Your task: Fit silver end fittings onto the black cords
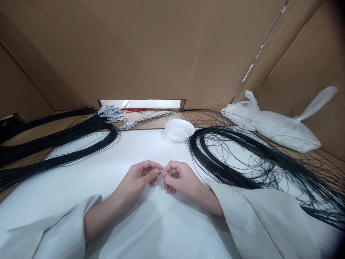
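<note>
My left hand [144,175] and my right hand [179,177] meet close together above the white table, thumbs and forefingers pinched. Between the fingertips shows a tiny silvery piece [161,172], too small to name; both hands appear to grip it. The other fingers of each hand are curled in. Beyond the hands stands a shallow white bowl [179,130], its contents hard to make out. To the right of my right hand lies a looped bundle of thin black cords [215,158].
Long black cord bundles [67,133] lie at the left, with a pile of black-and-white tips [111,113] behind. A smaller tipped bundle [128,125] and red strips [134,110] lie farther back. Knotted white plastic bags [288,129] rest at right. Cardboard walls [151,50] enclose the table [113,172].
</note>
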### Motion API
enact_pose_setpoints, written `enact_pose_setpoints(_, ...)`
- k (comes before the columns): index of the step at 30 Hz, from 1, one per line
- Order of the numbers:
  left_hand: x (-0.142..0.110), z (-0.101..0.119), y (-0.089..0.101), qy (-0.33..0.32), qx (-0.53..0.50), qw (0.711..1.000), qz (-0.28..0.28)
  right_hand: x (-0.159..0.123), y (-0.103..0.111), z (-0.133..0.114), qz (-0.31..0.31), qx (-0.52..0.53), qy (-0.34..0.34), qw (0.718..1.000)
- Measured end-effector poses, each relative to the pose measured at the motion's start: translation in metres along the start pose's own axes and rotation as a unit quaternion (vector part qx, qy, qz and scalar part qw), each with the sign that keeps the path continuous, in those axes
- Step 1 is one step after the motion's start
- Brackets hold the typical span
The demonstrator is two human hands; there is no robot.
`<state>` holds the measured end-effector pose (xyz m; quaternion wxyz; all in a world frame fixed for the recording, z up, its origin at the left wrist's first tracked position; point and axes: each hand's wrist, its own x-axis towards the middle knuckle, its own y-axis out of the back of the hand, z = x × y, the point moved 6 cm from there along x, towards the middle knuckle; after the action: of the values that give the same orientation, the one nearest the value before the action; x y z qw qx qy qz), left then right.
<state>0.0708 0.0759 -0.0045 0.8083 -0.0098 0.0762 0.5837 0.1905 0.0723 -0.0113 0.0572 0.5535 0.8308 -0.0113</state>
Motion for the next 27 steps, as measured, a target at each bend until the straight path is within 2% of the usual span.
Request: enact_pose_setpoints(27, 0.0010, 0.0033, -0.0023, -0.005, 0.021, 1.000, -0.020, 0.0012, 0.0007, 0.0009, -0.001, -0.004, -0.008, 1.000)
